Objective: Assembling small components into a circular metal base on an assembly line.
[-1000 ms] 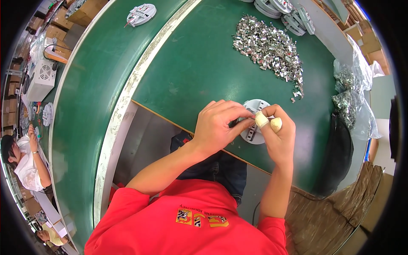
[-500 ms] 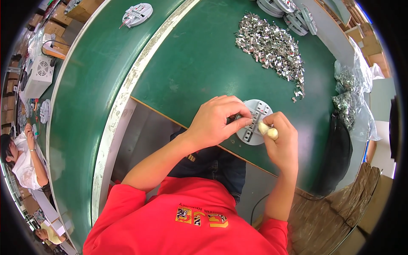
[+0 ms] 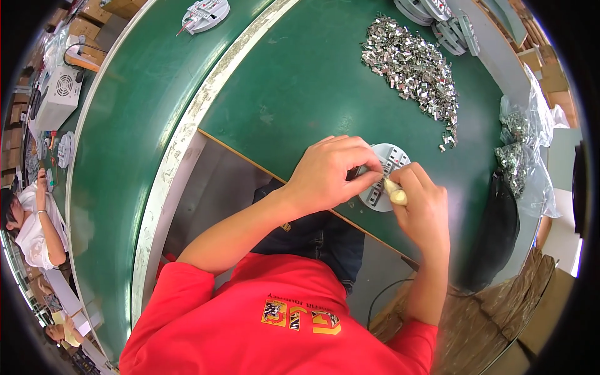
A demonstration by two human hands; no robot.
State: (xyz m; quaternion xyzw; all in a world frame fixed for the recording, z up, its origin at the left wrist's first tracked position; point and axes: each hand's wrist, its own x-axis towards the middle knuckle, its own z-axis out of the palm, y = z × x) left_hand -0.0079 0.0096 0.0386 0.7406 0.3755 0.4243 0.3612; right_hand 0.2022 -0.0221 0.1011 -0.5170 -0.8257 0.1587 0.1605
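A round light-grey plastic plate [image 3: 373, 199] with rows of dark slots lies near the front edge of the green table, partly covered by my hands. From the left, my left hand [image 3: 328, 172] reaches over it, thumb and forefinger pinched together; whatever is between them is too small to make out. My right hand [image 3: 428, 206] is closed at the plate's right side, its fingertips meeting those of the left. Pale yellow covers [image 3: 396, 194], like finger cots, sit on two of its fingers. What the right fingers grip is hidden.
A pile of small shiny metal pieces [image 3: 412, 69] spreads beyond the plate. More grey round units [image 3: 450, 34] stand at the back right. Clear bags of metal pieces [image 3: 515, 156] and a black bag [image 3: 494, 231] lie right. Left, past a pale ledge [image 3: 181, 137], another unit [image 3: 205, 15] rests.
The view has shifted slightly, so the table things appear a little farther right. Both hands stay at the plate, and the right fingertips have come closer to the left ones.
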